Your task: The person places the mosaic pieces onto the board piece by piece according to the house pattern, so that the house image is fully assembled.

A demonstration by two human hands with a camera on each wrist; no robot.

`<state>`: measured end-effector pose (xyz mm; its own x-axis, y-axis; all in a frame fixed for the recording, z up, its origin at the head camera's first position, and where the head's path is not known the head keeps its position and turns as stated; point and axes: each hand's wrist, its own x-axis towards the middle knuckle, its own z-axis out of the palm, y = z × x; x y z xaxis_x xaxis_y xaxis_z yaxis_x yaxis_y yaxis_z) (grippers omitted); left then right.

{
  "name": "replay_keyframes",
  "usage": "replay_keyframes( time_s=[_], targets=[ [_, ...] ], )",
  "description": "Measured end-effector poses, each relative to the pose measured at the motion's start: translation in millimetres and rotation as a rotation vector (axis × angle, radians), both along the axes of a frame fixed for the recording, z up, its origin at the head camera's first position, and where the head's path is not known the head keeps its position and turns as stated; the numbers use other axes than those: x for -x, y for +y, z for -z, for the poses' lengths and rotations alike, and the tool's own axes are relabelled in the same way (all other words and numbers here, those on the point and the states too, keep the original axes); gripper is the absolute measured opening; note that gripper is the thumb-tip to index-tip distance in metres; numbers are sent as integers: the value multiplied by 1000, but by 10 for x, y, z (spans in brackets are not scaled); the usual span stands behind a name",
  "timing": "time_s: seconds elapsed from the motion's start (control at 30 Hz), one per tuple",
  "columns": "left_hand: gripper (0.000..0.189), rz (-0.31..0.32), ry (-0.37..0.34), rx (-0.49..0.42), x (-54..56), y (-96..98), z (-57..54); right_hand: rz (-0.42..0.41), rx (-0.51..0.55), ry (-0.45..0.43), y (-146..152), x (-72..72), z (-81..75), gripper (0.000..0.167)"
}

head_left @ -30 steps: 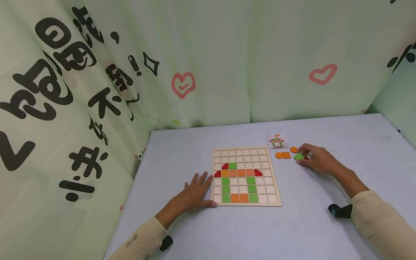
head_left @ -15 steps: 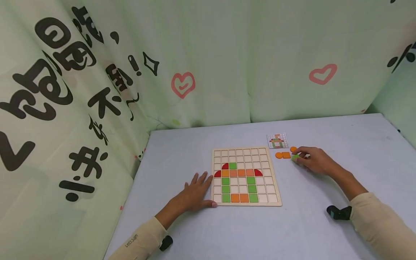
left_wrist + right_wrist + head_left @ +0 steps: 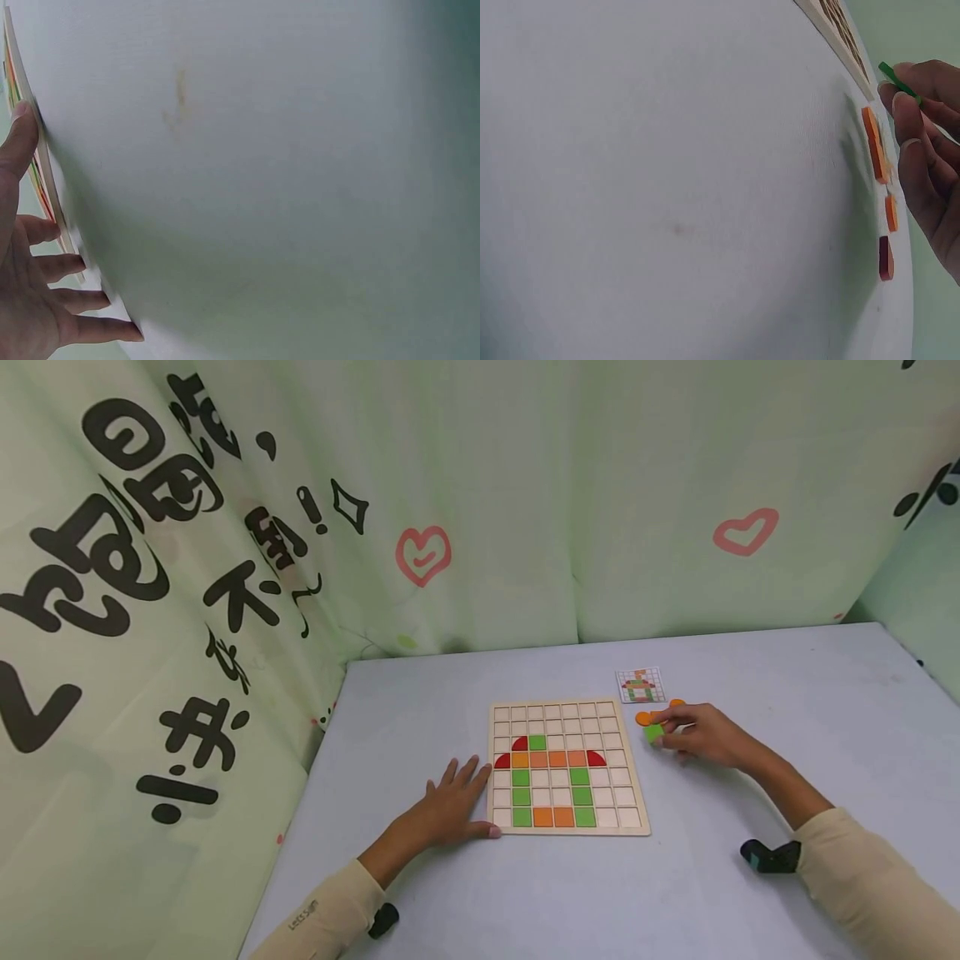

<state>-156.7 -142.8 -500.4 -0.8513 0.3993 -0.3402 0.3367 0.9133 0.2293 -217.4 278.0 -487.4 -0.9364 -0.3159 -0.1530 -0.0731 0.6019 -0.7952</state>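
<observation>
A pale wooden grid board (image 3: 570,710) lies on the table, with green, orange and red tiles in some of its squares. At its left edge my left hand (image 3: 450,806) rests with spread, straight fingers, the thumb at the lower corner. To the right of the board my right hand (image 3: 708,735) pinches a green square tile (image 3: 653,733) between thumb and fingers. The right wrist view has this green tile (image 3: 900,82) edge-on, raised off the table. Beneath and beyond that hand lie an orange round tile (image 3: 642,718) and other orange tiles, partly covered.
A small printed pattern card (image 3: 641,685) lies beyond the board's upper right corner. In the right wrist view a red piece (image 3: 886,259) sits beside the orange tiles (image 3: 877,157). A pale green curtain (image 3: 495,527) hangs behind the table.
My right hand has moved left toward the board with the green tile, which is now nearer the board's right edge. It now partly covers the orange tiles. The left hand stays put.
</observation>
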Motion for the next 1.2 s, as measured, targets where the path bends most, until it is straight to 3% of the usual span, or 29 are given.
replay_keyframes(
  time_s=[0.4,0.63,0.9,1.2],
  targets=[
    [102,-4,-7,-5,-8,1,-16,-52,112,-78,-274,-19,-1,42],
    [102,-1,-5,-4,-12,1,-20,-68,151,-90,-446,1,42,35],
    [102,-2,-7,-10,-12,-4,-14,-62,138,-44,-614,76,47,34],
    [102,2,13,-9,-18,-2,-9,-110,102,-37,-853,145,59,32]
  ],
)
